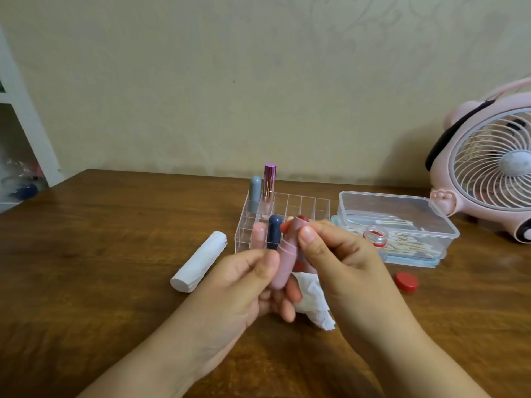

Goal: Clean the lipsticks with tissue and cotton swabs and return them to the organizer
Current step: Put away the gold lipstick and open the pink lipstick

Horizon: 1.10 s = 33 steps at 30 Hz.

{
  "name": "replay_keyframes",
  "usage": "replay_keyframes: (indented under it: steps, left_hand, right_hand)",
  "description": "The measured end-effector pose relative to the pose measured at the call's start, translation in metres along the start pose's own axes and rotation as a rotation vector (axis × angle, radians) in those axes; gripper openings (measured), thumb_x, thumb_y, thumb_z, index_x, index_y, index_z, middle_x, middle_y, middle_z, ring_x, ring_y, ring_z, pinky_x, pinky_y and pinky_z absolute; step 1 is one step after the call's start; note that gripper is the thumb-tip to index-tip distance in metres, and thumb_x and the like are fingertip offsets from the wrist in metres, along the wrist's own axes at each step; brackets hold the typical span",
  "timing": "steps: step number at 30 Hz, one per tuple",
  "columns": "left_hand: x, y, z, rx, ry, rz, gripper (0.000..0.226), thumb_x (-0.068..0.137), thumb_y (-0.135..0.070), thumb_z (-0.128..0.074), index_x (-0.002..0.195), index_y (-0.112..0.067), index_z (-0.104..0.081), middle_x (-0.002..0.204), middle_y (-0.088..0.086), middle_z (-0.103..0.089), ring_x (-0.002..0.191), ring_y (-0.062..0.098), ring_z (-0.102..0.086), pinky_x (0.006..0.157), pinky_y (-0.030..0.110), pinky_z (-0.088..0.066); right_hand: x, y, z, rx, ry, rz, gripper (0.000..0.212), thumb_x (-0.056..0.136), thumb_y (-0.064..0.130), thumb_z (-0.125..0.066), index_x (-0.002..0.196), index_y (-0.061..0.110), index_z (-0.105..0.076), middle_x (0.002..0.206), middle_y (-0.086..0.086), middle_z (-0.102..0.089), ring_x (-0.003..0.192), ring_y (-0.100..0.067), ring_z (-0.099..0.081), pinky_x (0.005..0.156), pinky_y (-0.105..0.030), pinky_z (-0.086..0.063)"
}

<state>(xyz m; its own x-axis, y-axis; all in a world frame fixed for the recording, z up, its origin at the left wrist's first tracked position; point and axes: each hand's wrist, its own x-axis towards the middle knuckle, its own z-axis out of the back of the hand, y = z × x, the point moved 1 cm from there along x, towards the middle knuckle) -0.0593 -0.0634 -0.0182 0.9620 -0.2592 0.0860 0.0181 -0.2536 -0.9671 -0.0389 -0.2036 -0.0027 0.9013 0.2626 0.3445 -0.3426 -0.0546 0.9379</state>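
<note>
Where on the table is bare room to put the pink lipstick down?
Bare wood lies left of the tissue roll and across the near right, below the red cap. The middle is crowded: the organizer, swab box and crumpled tissue sit close around both hands.

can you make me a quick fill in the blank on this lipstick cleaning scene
1. The left hand grips an open pink lipstick whose bullet is dark ____.
2. ____ capped lipsticks stand in the clear organizer.
3. The loose bottle cap on the table is ____.
4. The cotton swabs lie in a clear plastic ____.

Missing words: red; four; red; box
</note>
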Motion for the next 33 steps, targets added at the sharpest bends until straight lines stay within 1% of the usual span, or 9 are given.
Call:
replay_keyframes:
  steps: [3,8,10,13,17,23,25,28,33]
  left_hand:
    - [0.003,0.003,0.003,0.181,-0.167,-0.12,0.02,0.061,-0.033,-0.088,0.07,-0.03,-0.07,0.071,0.0,-0.068,0.066,0.01,-0.063,0.063,0.021,-0.05]
    - [0.004,0.008,0.001,0.131,-0.105,-0.015,0.041,0.075,-0.068,-0.059,0.091,-0.033,-0.073,0.087,0.003,-0.072,0.085,0.015,-0.069,0.076,0.03,-0.053]
    - [0.002,0.003,-0.002,-0.03,-0.039,0.073,0.045,0.086,-0.054,-0.046,0.086,-0.021,-0.077,0.076,0.012,-0.069,0.072,0.02,-0.066,0.066,0.028,-0.054]
    - [0.002,0.001,-0.001,-0.01,-0.036,-0.001,0.028,0.082,-0.042,-0.064,0.081,-0.018,-0.077,0.069,0.008,-0.065,0.063,0.015,-0.06,0.062,0.023,-0.051]
    - [0.004,0.002,0.004,0.216,-0.155,-0.105,0.031,0.066,-0.039,-0.068,0.088,-0.017,-0.075,0.077,0.001,-0.074,0.071,0.011,-0.068,0.068,0.02,-0.053]
    - [0.003,-0.003,0.007,0.406,-0.168,-0.114,0.025,0.085,-0.036,-0.056,0.107,-0.028,-0.066,0.089,-0.008,-0.074,0.087,0.007,-0.069,0.079,0.017,-0.054]
    - [0.005,-0.004,0.014,0.406,-0.282,-0.105,0.017,0.091,-0.03,-0.054,0.105,-0.029,-0.063,0.087,-0.013,-0.073,0.083,0.002,-0.068,0.074,0.016,-0.054]
    - [0.009,-0.002,0.024,0.394,-0.411,-0.056,0.009,0.092,-0.028,-0.055,0.099,-0.029,-0.061,0.083,-0.017,-0.073,0.08,-0.001,-0.068,0.077,0.023,-0.052]
    - [0.011,0.003,0.028,0.393,-0.451,-0.001,0.006,0.094,-0.026,-0.056,0.091,-0.031,-0.056,0.077,-0.011,-0.074,0.074,0.001,-0.069,0.076,0.026,-0.053]
  right_hand:
    - [0.0,-0.003,-0.001,-0.074,-0.087,0.043,0.026,0.08,0.038,-0.057,0.091,0.024,-0.076,0.089,-0.007,-0.069,0.088,-0.016,-0.066,0.081,-0.026,-0.052]
    - [0.001,-0.004,-0.001,-0.081,-0.08,0.006,0.03,0.078,0.039,-0.055,0.093,0.022,-0.075,0.092,-0.007,-0.07,0.087,-0.012,-0.066,0.076,-0.021,-0.053]
    - [0.001,-0.001,0.0,-0.037,-0.052,-0.013,0.03,0.082,0.037,-0.056,0.093,0.017,-0.074,0.088,-0.01,-0.069,0.074,-0.008,-0.066,0.068,-0.017,-0.05]
    - [0.0,0.002,-0.001,0.045,-0.026,-0.008,0.028,0.087,0.032,-0.056,0.09,0.01,-0.072,0.079,-0.018,-0.064,0.06,-0.015,-0.062,0.064,-0.02,-0.05]
    - [-0.001,0.002,-0.001,-0.073,-0.047,0.017,0.029,0.079,0.035,-0.053,0.093,0.02,-0.073,0.096,-0.008,-0.069,0.081,-0.003,-0.066,0.068,-0.011,-0.049]
    - [0.003,0.006,0.005,-0.217,-0.009,-0.036,0.035,0.077,0.042,-0.049,0.107,0.034,-0.065,0.094,0.011,-0.067,0.084,0.013,-0.059,0.066,-0.002,-0.043]
    - [0.007,0.0,0.012,-0.434,-0.036,-0.06,0.042,0.081,0.046,-0.049,0.123,0.04,-0.053,0.098,0.02,-0.06,0.086,0.013,-0.056,0.065,-0.002,-0.042]
    - [0.01,-0.018,0.013,-0.927,0.033,-0.032,0.035,0.09,0.041,-0.055,0.124,0.034,-0.059,0.105,0.015,-0.053,0.089,0.0,-0.05,0.072,-0.008,-0.036]
    - [0.009,-0.038,-0.004,-1.213,0.298,-0.124,0.035,0.091,0.039,-0.056,0.125,0.03,-0.056,0.118,0.006,-0.049,0.109,-0.015,-0.049,0.086,-0.024,-0.039]
